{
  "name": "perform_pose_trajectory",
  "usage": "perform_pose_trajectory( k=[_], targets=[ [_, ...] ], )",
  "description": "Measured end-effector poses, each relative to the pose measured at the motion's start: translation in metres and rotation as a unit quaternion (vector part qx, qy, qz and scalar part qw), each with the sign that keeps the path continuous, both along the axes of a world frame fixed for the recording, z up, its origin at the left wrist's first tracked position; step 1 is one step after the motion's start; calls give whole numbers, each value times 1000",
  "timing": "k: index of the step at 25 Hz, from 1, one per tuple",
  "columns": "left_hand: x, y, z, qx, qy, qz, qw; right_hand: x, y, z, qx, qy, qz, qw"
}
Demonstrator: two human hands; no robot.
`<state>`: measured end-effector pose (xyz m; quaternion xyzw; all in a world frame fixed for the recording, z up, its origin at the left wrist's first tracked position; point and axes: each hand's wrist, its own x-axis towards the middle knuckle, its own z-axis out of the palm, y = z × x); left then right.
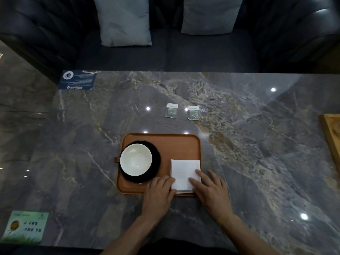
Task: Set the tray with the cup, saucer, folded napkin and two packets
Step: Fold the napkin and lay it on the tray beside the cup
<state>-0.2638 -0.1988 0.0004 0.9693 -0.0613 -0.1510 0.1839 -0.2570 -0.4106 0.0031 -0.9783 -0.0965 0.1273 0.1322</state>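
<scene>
Both forearms come up from the bottom centre of the frame and angle slightly inward. The left hand [159, 192] lies palm down over the tray's near rim, fingers loosely curled, its fingertips touching the left edge of the napkin [184, 174]. The right hand [209, 188] lies flat with fingers spread, two fingertips pressing on the napkin's lower right part, the rest over the worktop [257, 144]. Neither grip is closed around anything; both hands are open and only rest on the paper.

The napkin is a white folded square in the lower right corner of the brown, round-cornered tray [176, 144], its right edge level with the tray's rim. On the tray's left side sits a black saucer [156, 162] with a cup [136, 160] on it, white inside and empty, its brown handle pointing to the left of the frame, past the tray's edge.

Two small green-and-white packets [171, 110] [193, 112] lie side by side on the marbled grey worktop above the tray, well apart from it, near the frame's centre.
</scene>
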Motion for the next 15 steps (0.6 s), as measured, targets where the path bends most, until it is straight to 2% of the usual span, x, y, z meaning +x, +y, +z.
perform_pose_trajectory(
  k=[7, 10, 13, 15],
  targets=[
    [1, -2, 1, 37, 4, -15, 999, -4, -1, 7, -24, 10, 15, 1000],
    [9, -8, 8, 56, -7, -26, 998, 1, 2, 10, -19, -18, 24, 999],
    [28, -12, 11, 83, -43, -112, 989, 21, 6, 14, -19, -10, 12, 1000],
    [44, -13, 13, 112, -18, -162, 980, 37, 4, 13, -22, 34, 28, 999]
  ],
)
